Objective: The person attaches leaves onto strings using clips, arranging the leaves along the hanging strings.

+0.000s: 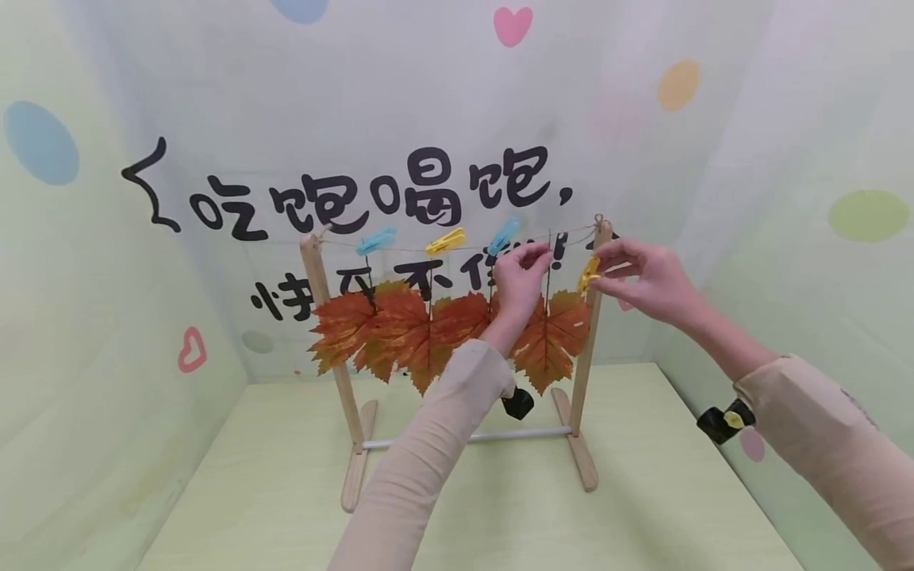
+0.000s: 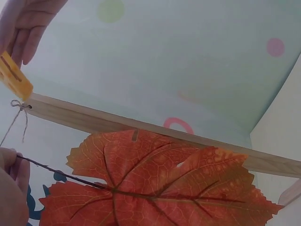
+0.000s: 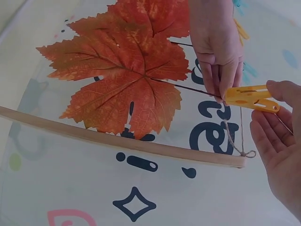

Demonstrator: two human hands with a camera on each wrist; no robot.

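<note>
My left hand (image 1: pixel 521 277) pinches the dark stem of an orange-red artificial maple leaf (image 1: pixel 548 349) up at the twine line. The leaf hangs below those fingers, close to the right wooden post. Between thumb and fingers, my right hand (image 1: pixel 646 281) holds a yellow clothespin (image 1: pixel 589 273) in front of that post. Seen from the right wrist, the clothespin (image 3: pixel 251 97) points its nose at the left fingertips and the stem. Several other maple leaves (image 1: pixel 428 337) hang to the left, their stems held on the twine (image 1: pixel 410 248) by clothespins.
A wooden stand with a left post (image 1: pixel 332 341), right post (image 1: pixel 581 365) and white crossbar (image 1: pixel 524 434) stands on the pale table (image 1: pixel 271 476). A blue clothespin (image 1: pixel 376 240), a yellow one and another blue one sit along the twine. A printed cloth (image 1: pixel 400 87) hangs behind.
</note>
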